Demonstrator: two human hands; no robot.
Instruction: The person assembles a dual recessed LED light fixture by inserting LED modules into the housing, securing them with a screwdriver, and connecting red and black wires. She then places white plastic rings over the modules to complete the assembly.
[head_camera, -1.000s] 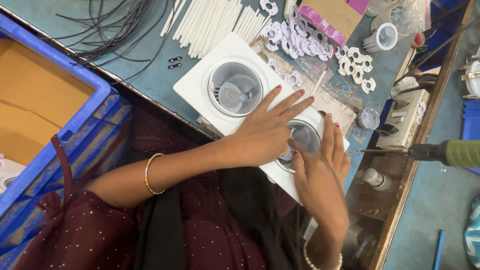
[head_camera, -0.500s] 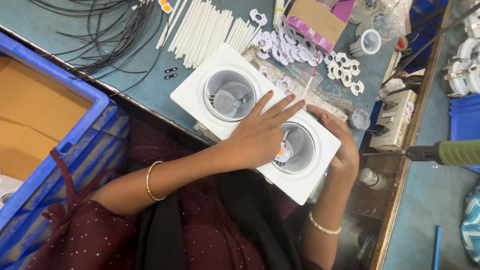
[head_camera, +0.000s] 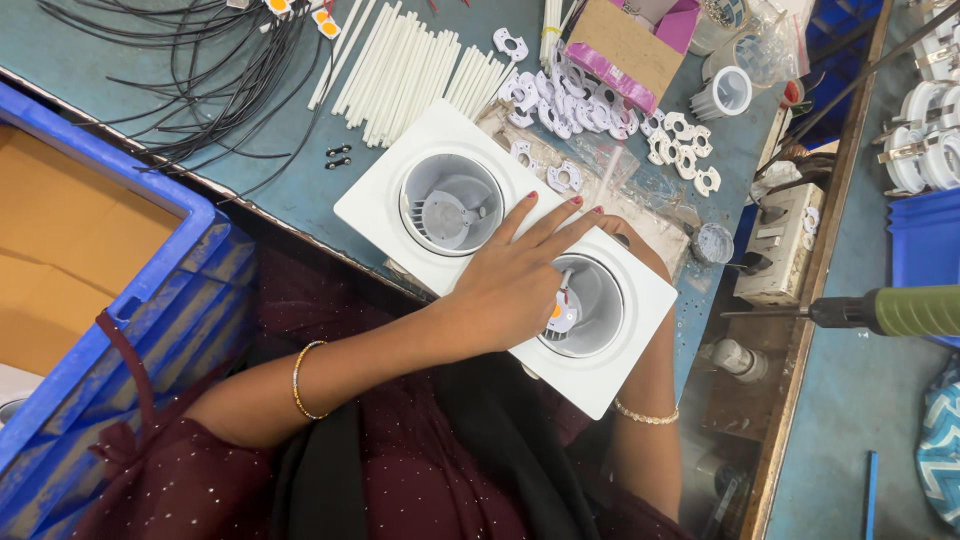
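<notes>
A white twin-cup lamp housing (head_camera: 395, 195) lies on the teal bench. My left hand (head_camera: 510, 285) rests flat on it between the two cups, fingers spread, thumb at the rim of the right cup (head_camera: 600, 305). A small white part with an orange chip (head_camera: 556, 316) sits inside that cup. My right hand (head_camera: 632, 238) curls round the housing's far edge, mostly hidden behind my left fingers. The left cup (head_camera: 452, 205) holds a grey inner part.
A blue crate (head_camera: 150, 300) with cardboard stands at the left. Black wires (head_camera: 190, 80), white tubes (head_camera: 410, 70), several small white clips (head_camera: 585, 100) and a cardboard box (head_camera: 625, 45) lie at the back. A green power screwdriver (head_camera: 880, 310) hangs at the right, beside a socket strip (head_camera: 780, 250).
My right hand has moved off the right cup to the housing's far edge, uncovering the cup. My left hand has stayed flat on the housing.
</notes>
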